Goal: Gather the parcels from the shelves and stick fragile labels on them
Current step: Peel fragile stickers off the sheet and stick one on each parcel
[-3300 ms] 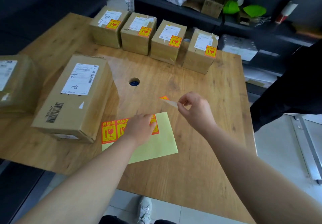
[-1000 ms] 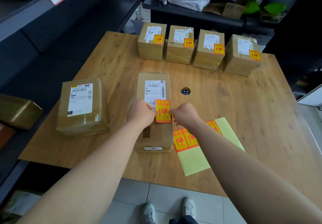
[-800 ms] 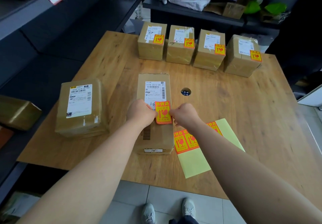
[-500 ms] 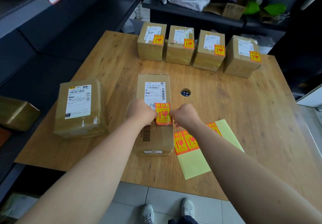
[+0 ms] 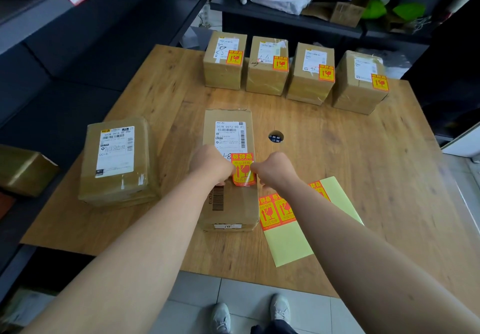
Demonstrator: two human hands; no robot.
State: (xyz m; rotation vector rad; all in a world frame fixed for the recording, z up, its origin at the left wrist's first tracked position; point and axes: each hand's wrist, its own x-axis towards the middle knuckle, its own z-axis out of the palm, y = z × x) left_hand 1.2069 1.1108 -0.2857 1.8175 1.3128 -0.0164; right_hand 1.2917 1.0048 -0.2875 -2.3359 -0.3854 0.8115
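Note:
A long brown parcel [image 5: 228, 204] lies mid-table with a white shipping slip on top. An orange fragile label [image 5: 242, 169] sits on its top, just below the slip. My left hand [image 5: 211, 165] pinches the label's left edge, and my right hand [image 5: 272, 169] pinches its right edge. A yellow backing sheet [image 5: 291, 243] with more orange labels [image 5: 276, 211] lies right of the parcel. A wider parcel [image 5: 117, 162] without an orange label lies to the left. Several small parcels [image 5: 267, 66] with orange labels stand in a row at the far edge.
The wooden table [image 5: 350, 165] has a round cable hole [image 5: 275, 136] near its middle. Dark shelves run along the left, with a taped box [image 5: 23, 169] on one. A cluttered shelf [image 5: 298, 14] stands behind the table. My shoes [image 5: 249, 315] show below the near edge.
My right hand peeled a label off the sheet while the left pressed the sheet. Both hands then brought it over the long parcel and have lowered it onto the top below the slip.

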